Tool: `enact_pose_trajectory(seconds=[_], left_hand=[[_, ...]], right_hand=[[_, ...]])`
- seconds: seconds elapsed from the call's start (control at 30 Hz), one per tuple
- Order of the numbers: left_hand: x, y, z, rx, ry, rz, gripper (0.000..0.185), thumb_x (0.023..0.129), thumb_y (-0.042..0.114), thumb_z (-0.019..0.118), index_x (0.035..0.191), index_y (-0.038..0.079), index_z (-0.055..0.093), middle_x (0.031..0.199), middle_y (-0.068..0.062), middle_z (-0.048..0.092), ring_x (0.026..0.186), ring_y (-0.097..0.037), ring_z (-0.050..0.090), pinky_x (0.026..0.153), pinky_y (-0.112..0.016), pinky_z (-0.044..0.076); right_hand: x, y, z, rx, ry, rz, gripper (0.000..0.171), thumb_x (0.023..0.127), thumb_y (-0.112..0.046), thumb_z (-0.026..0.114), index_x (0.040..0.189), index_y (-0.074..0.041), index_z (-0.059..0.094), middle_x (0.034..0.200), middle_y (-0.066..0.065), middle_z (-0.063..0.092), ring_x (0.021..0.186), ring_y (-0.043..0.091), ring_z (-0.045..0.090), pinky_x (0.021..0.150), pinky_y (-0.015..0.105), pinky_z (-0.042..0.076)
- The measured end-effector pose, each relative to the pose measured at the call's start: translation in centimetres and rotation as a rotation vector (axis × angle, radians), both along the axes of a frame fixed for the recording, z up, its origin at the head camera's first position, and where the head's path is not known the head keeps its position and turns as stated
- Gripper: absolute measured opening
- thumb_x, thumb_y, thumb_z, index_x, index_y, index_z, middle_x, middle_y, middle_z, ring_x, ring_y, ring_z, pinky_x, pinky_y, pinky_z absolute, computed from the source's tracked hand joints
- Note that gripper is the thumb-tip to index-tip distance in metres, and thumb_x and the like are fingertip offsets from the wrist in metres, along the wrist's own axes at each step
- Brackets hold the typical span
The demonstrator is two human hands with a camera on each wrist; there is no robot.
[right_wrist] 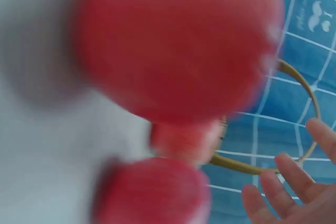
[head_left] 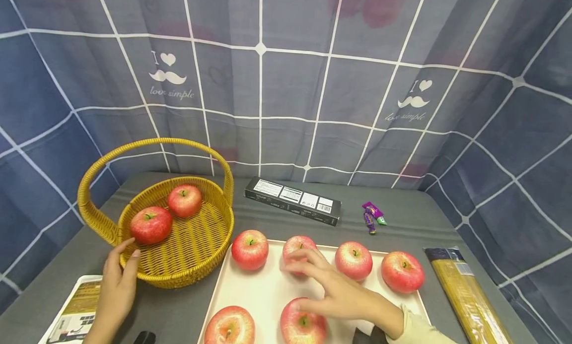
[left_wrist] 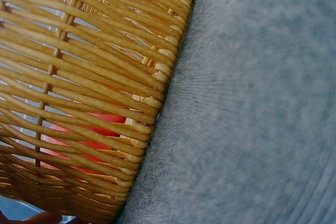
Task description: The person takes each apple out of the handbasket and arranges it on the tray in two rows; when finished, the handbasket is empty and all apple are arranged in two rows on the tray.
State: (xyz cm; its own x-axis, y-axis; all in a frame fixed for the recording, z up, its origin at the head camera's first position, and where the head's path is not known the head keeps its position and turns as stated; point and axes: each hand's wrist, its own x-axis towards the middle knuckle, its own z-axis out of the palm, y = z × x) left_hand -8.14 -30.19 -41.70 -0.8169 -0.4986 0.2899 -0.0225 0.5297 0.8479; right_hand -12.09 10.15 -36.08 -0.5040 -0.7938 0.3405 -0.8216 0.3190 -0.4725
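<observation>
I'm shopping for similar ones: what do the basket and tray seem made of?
The basket looks like rattan or plastic imitation, slightly glossy: rounded strands woven with gaps. The tray could be plastic or coated metal: pale, smooth-looking, too plain to tell.

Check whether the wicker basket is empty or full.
Neither; partly filled. Two apples lie in the wicker basket, with much of its woven floor bare.

White-gridded blue curtain point(head_left: 286, 86) with 2 moustache prints point(head_left: 167, 77), behind and beside a grey cloth-topped table point(head_left: 411, 210)
</observation>
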Motion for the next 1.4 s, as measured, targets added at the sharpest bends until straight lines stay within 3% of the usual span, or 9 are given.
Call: enact_pose_trajectory(seconds=[0.27, 0.37, 0.5, 0.67, 0.83, 1.07, 1.2, 1.3, 1.4], left_hand=[[0.1, -0.3, -0.2, 0.004, 0.013, 0.023, 0.041, 0.096, 0.021, 0.040, 0.133, 0.006, 0.038, 0.130, -0.019, 0.036, 0.128, -0.024, 0.026, 0.106, -0.034, 0.016], [0.0, -0.2, -0.4, 0.006, 0.019, 0.024, 0.040, 0.096, 0.020, 0.040, 0.133, 0.005, 0.039, 0.129, -0.019, 0.037, 0.127, -0.024, 0.027, 0.106, -0.032, 0.016], [-0.2, 0.0, -0.4, 0.001, 0.014, -0.003, 0.040, 0.096, 0.020, 0.039, 0.133, 0.004, 0.038, 0.132, -0.022, 0.036, 0.127, -0.030, 0.026, 0.105, -0.042, 0.017], [-0.3, 0.1, -0.1, 0.003, 0.001, -0.012, 0.041, 0.096, 0.023, 0.039, 0.133, 0.005, 0.037, 0.134, -0.024, 0.035, 0.126, -0.036, 0.025, 0.101, -0.055, 0.018], [-0.2, 0.0, -0.1, -0.003, -0.011, -0.018, 0.041, 0.096, 0.023, 0.039, 0.133, 0.004, 0.037, 0.134, -0.024, 0.035, 0.125, -0.037, 0.025, 0.101, -0.053, 0.018], [0.4, -0.6, 0.2, -0.046, -0.013, -0.037, 0.042, 0.097, 0.023, 0.037, 0.133, 0.003, 0.036, 0.135, -0.028, 0.033, 0.126, -0.040, 0.022, 0.098, -0.061, 0.018], [0.2, -0.3, 0.1, -0.063, 0.021, -0.044, 0.040, 0.096, 0.021, 0.040, 0.132, 0.002, 0.038, 0.133, -0.024, 0.037, 0.126, -0.032, 0.026, 0.105, -0.040, 0.019], [0.1, 0.0, 0.0, -0.074, 0.053, -0.020, 0.038, 0.096, 0.019, 0.041, 0.130, 0.002, 0.041, 0.130, -0.021, 0.041, 0.124, -0.024, 0.030, 0.101, -0.021, 0.018], [0.2, 0.2, -0.1, -0.066, 0.052, -0.013, 0.038, 0.096, 0.019, 0.041, 0.130, 0.002, 0.041, 0.131, -0.022, 0.040, 0.125, -0.026, 0.029, 0.103, -0.024, 0.018]], right_hand=[[-7.9, -8.3, 4.6, -0.167, -0.251, 0.029, 0.043, 0.086, -0.025, 0.062, 0.126, -0.017, 0.050, 0.124, 0.000, 0.054, 0.114, 0.013, 0.051, 0.093, 0.027, 0.043], [-10.8, -11.9, 5.3, -0.153, -0.366, -0.008, 0.046, 0.086, -0.028, 0.061, 0.128, -0.014, 0.048, 0.125, 0.004, 0.055, 0.112, 0.016, 0.054, 0.092, 0.021, 0.043], [-13.2, -16.1, 5.7, -0.078, -0.424, -0.071, 0.052, 0.086, -0.032, 0.059, 0.133, -0.016, 0.043, 0.126, 0.007, 0.055, 0.113, 0.017, 0.055, 0.090, 0.021, 0.044], [-13.8, -20.5, 6.2, -0.001, -0.440, -0.105, 0.061, 0.087, -0.036, 0.057, 0.140, -0.020, 0.032, 0.138, 0.006, 0.044, 0.121, 0.019, 0.048, 0.095, 0.027, 0.041], [-14.3, -24.3, 6.2, -0.037, -0.517, -0.205, 0.062, 0.086, -0.038, 0.056, 0.140, -0.018, 0.031, 0.137, 0.010, 0.044, 0.123, 0.023, 0.046, 0.096, 0.030, 0.040], [-14.2, -28.1, 3.0, -0.152, -0.670, -0.283, 0.065, 0.084, -0.043, 0.058, 0.138, -0.016, 0.034, 0.136, 0.007, 0.045, 0.124, 0.019, 0.044, 0.096, 0.028, 0.039], [-14.5, -27.8, 0.8, -0.099, -0.668, -0.282, 0.069, 0.086, -0.044, 0.055, 0.142, -0.017, 0.027, 0.145, 0.004, 0.034, 0.133, 0.020, 0.032, 0.103, 0.036, 0.034], [-14.8, -27.5, -0.4, -0.058, -0.685, -0.259, 0.074, 0.084, -0.046, 0.056, 0.144, -0.022, 0.020, 0.149, 0.000, 0.025, 0.137, 0.019, 0.024, 0.106, 0.039, 0.030], [-14.9, -27.5, -1.2, -0.050, -0.701, -0.243, 0.081, 0.080, -0.048, 0.060, 0.145, -0.027, 0.016, 0.149, -0.002, 0.021, 0.137, 0.017, 0.022, 0.105, 0.039, 0.030]])
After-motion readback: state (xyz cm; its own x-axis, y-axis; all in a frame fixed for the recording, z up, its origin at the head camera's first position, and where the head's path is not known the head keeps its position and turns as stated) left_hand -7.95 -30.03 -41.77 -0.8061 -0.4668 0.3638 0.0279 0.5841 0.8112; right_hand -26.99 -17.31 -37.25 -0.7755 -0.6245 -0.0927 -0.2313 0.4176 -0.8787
